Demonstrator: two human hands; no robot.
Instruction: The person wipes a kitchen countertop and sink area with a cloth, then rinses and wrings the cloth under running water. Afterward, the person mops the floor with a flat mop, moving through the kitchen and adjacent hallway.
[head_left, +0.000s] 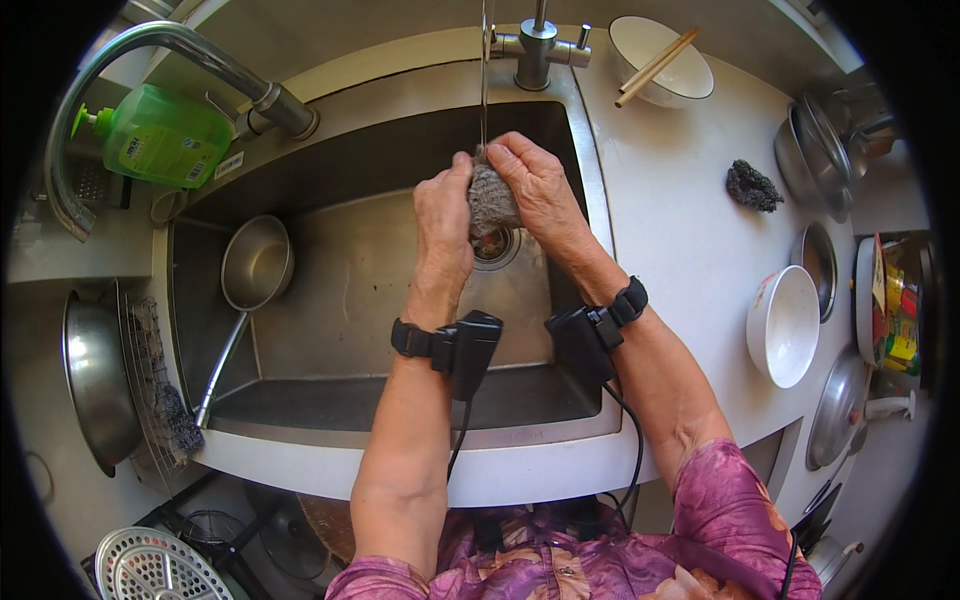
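Both of my hands are over the stainless steel sink (337, 300), under a thin stream of water (484, 82) falling from above. Between them is a wet, bunched grey cloth (491, 199). My left hand (444, 206) grips its left side, and my right hand (536, 184) grips its upper right side. The thumbs nearly meet at its top. Below the cloth, the sink drain (495, 247) shows partly, with bits of food in it. A black device is strapped to each wrist.
A metal ladle (257, 262) leans in the sink's left side. Behind stand a curved faucet (176, 34), a green soap bottle (169, 135) and a mixer tap (535, 56). On the right counter are a bowl with chopsticks (660, 64), a dark scourer (752, 186) and a white bowl (784, 326).
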